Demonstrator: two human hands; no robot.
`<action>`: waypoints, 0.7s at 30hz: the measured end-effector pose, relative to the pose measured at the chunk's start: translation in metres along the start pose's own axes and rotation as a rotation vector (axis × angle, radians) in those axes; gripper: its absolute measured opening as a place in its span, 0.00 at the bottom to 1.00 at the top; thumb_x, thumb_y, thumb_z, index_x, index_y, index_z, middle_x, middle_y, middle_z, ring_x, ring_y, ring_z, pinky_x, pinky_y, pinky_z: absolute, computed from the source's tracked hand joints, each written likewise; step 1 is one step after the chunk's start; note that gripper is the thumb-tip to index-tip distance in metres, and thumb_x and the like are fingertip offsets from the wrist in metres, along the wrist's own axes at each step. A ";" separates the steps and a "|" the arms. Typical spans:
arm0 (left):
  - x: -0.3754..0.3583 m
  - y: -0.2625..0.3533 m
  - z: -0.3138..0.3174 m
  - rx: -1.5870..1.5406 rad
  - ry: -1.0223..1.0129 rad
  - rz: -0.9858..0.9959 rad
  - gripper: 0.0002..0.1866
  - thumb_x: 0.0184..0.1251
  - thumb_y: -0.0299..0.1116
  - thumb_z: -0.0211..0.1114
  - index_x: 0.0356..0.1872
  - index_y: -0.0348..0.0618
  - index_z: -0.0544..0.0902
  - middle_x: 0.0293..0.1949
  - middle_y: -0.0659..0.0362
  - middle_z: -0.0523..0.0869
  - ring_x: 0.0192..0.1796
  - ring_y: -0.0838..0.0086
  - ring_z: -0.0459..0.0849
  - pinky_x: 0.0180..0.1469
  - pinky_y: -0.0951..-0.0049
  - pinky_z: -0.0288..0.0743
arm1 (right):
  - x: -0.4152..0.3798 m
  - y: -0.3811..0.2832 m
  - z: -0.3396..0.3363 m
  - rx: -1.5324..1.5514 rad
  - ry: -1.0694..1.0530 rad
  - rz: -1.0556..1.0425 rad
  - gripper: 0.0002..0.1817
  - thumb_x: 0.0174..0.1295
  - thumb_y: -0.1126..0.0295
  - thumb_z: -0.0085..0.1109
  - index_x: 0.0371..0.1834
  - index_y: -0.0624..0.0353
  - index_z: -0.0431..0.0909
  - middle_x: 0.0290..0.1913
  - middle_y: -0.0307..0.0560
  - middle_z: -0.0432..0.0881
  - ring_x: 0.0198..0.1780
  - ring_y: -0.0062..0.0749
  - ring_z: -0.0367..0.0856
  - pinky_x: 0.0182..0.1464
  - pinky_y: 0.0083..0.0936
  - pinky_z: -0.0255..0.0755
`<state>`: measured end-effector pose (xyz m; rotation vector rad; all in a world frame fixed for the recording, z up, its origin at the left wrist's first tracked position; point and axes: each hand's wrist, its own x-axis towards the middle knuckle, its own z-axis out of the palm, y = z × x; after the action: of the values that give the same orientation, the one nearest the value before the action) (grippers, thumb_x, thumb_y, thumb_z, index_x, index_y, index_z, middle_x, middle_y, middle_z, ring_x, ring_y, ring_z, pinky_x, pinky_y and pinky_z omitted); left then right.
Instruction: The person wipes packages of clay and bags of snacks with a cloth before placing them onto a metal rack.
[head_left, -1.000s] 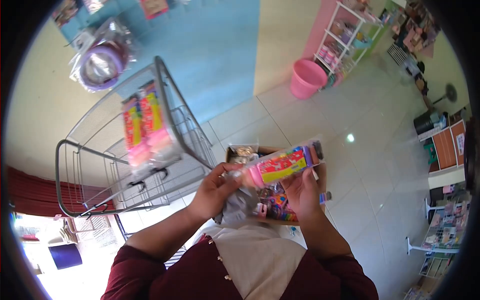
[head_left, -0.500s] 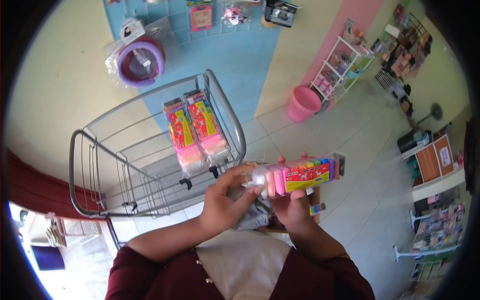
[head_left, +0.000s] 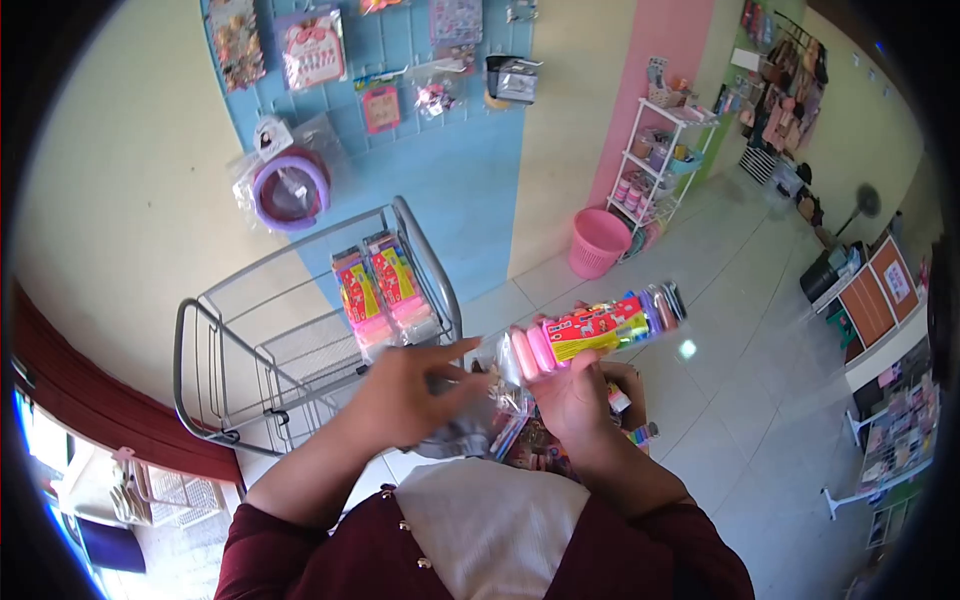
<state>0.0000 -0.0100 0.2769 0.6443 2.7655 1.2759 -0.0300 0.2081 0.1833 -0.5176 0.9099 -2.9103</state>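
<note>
A clear packet of coloured modelling clay sticks (head_left: pixel 590 328), with a red and yellow label, lies across the palm of my right hand (head_left: pixel 572 398). The thumb presses its lower edge and the fingers are behind it. My left hand (head_left: pixel 405 395) is off the packet, just left of its pale end, with fingers apart and slightly blurred. Two similar clay packets (head_left: pixel 378 290) stand side by side in the grey wire cart (head_left: pixel 190 375) beyond my left hand. Under my hands, an open cardboard box (head_left: pixel 628 385) holds mixed small packaged goods, partly hidden by my arms.
Bagged purple headbands (head_left: pixel 290 190) and small packs hang on the blue wall grid (head_left: pixel 400 60). A pink basket (head_left: pixel 600 243) stands on the tiled floor beside a white shelf rack (head_left: pixel 660 160). Display racks (head_left: pixel 890 430) and a fan (head_left: pixel 866 200) are at the right.
My left hand has let go of the packet's pale end and moved left and down. The right hand still holds the packet. The view has tilted up, showing more wall.
</note>
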 end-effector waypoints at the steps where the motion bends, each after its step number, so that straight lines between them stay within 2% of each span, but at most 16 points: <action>1: -0.001 0.003 -0.012 -0.093 0.064 -0.039 0.22 0.69 0.39 0.70 0.57 0.33 0.83 0.37 0.52 0.89 0.38 0.78 0.85 0.44 0.73 0.79 | -0.001 -0.001 -0.001 -0.082 -0.004 -0.003 0.50 0.59 0.35 0.63 0.79 0.38 0.48 0.59 0.42 0.75 0.64 0.42 0.74 0.65 0.54 0.71; 2: 0.000 0.004 -0.022 -0.188 0.125 -0.084 0.20 0.71 0.41 0.68 0.54 0.36 0.85 0.33 0.53 0.89 0.35 0.77 0.85 0.41 0.73 0.79 | -0.002 -0.004 -0.002 -0.078 0.000 -0.021 0.50 0.59 0.35 0.63 0.79 0.38 0.48 0.59 0.42 0.75 0.64 0.42 0.74 0.65 0.54 0.71; 4: 0.009 -0.001 -0.035 -0.472 0.382 0.113 0.15 0.77 0.40 0.61 0.48 0.37 0.85 0.39 0.59 0.88 0.40 0.78 0.84 0.44 0.76 0.78 | -0.002 -0.008 -0.002 0.106 -0.072 0.124 0.51 0.57 0.26 0.53 0.79 0.39 0.50 0.53 0.45 0.79 0.55 0.45 0.81 0.61 0.65 0.73; 5: 0.010 0.001 -0.038 -0.764 0.454 0.126 0.14 0.81 0.39 0.54 0.44 0.37 0.82 0.41 0.59 0.86 0.43 0.79 0.83 0.48 0.77 0.76 | -0.003 -0.007 -0.001 0.113 -0.037 0.189 0.56 0.53 0.20 0.45 0.80 0.41 0.48 0.50 0.47 0.79 0.50 0.46 0.83 0.55 0.67 0.76; 6: 0.018 0.007 -0.035 -0.809 0.610 0.218 0.15 0.82 0.39 0.52 0.50 0.37 0.79 0.41 0.58 0.85 0.43 0.79 0.82 0.49 0.77 0.76 | -0.005 -0.006 -0.001 0.115 -0.032 0.185 0.56 0.53 0.20 0.45 0.80 0.41 0.48 0.50 0.47 0.79 0.50 0.46 0.83 0.55 0.67 0.76; 8: 0.030 0.017 -0.023 -0.812 0.755 0.277 0.15 0.82 0.39 0.52 0.55 0.37 0.76 0.46 0.57 0.84 0.46 0.79 0.81 0.52 0.77 0.75 | -0.006 -0.003 -0.004 0.204 -0.165 0.395 0.57 0.53 0.18 0.42 0.80 0.41 0.48 0.50 0.47 0.79 0.49 0.46 0.82 0.50 0.62 0.80; 9: 0.034 0.013 -0.015 -0.696 0.715 0.346 0.16 0.80 0.39 0.56 0.58 0.38 0.74 0.51 0.56 0.81 0.50 0.78 0.79 0.55 0.75 0.73 | -0.005 0.007 -0.008 0.392 -0.280 0.430 0.55 0.53 0.17 0.39 0.78 0.43 0.54 0.53 0.49 0.79 0.51 0.45 0.83 0.47 0.57 0.83; 10: 0.035 0.006 -0.001 -0.548 0.678 0.292 0.17 0.74 0.35 0.64 0.57 0.39 0.74 0.53 0.55 0.79 0.53 0.75 0.78 0.57 0.72 0.72 | -0.006 0.008 -0.008 0.392 -0.277 0.432 0.55 0.53 0.17 0.39 0.78 0.43 0.54 0.53 0.49 0.79 0.51 0.45 0.83 0.47 0.57 0.83; 11: 0.041 0.008 0.004 -0.117 0.599 0.478 0.20 0.65 0.30 0.70 0.56 0.40 0.75 0.53 0.52 0.80 0.54 0.66 0.80 0.59 0.67 0.72 | -0.009 0.009 -0.009 0.419 -0.201 0.495 0.54 0.55 0.18 0.38 0.77 0.44 0.57 0.57 0.49 0.79 0.52 0.45 0.83 0.46 0.57 0.83; 12: 0.040 0.017 0.013 0.020 0.408 0.524 0.25 0.57 0.28 0.74 0.57 0.40 0.77 0.55 0.50 0.80 0.57 0.56 0.79 0.61 0.62 0.72 | -0.012 0.010 -0.009 0.445 -0.124 0.558 0.53 0.57 0.18 0.37 0.76 0.45 0.60 0.60 0.49 0.78 0.54 0.44 0.84 0.46 0.56 0.83; 13: 0.036 0.019 0.022 0.180 0.209 0.613 0.29 0.53 0.29 0.76 0.60 0.41 0.79 0.58 0.49 0.80 0.61 0.53 0.77 0.62 0.57 0.73 | -0.014 0.006 -0.020 0.029 0.050 0.545 0.50 0.62 0.21 0.34 0.73 0.49 0.64 0.65 0.49 0.76 0.59 0.42 0.82 0.53 0.50 0.82; 14: 0.031 0.021 0.030 0.263 0.170 0.708 0.31 0.51 0.29 0.76 0.61 0.41 0.81 0.60 0.50 0.80 0.63 0.56 0.76 0.61 0.57 0.74 | -0.012 -0.006 0.020 0.060 0.276 0.429 0.43 0.70 0.28 0.32 0.71 0.51 0.66 0.55 0.40 0.81 0.54 0.27 0.82 0.56 0.31 0.78; 16: 0.022 0.010 0.040 0.119 0.022 0.856 0.27 0.53 0.28 0.75 0.57 0.39 0.83 0.59 0.50 0.81 0.61 0.56 0.78 0.60 0.58 0.76 | -0.004 -0.023 0.028 0.104 0.065 0.485 0.40 0.71 0.30 0.33 0.68 0.53 0.68 0.52 0.41 0.83 0.52 0.27 0.84 0.53 0.32 0.80; 19: 0.022 -0.003 0.038 0.172 0.088 0.959 0.21 0.54 0.26 0.74 0.51 0.36 0.86 0.55 0.51 0.84 0.57 0.58 0.80 0.60 0.60 0.76 | -0.008 -0.010 -0.004 0.125 0.062 0.567 0.39 0.73 0.32 0.34 0.66 0.55 0.70 0.49 0.43 0.84 0.47 0.31 0.86 0.49 0.34 0.82; 20: 0.030 -0.003 0.035 0.263 0.262 0.945 0.16 0.53 0.25 0.74 0.46 0.36 0.88 0.50 0.53 0.86 0.53 0.59 0.82 0.57 0.63 0.78 | -0.011 -0.009 -0.011 0.128 0.066 0.576 0.39 0.73 0.32 0.34 0.66 0.55 0.70 0.49 0.43 0.84 0.47 0.31 0.86 0.49 0.34 0.82; 21: 0.034 0.000 0.024 0.351 0.343 0.835 0.17 0.52 0.25 0.76 0.45 0.37 0.88 0.52 0.53 0.86 0.52 0.59 0.82 0.54 0.64 0.77 | -0.015 -0.008 -0.017 0.126 -0.044 0.632 0.38 0.73 0.32 0.34 0.64 0.55 0.71 0.48 0.44 0.84 0.46 0.31 0.86 0.48 0.33 0.82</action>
<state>-0.0266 0.0209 0.2659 1.9234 3.1394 1.0234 -0.0212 0.2262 0.1706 -0.2253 0.7109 -2.3494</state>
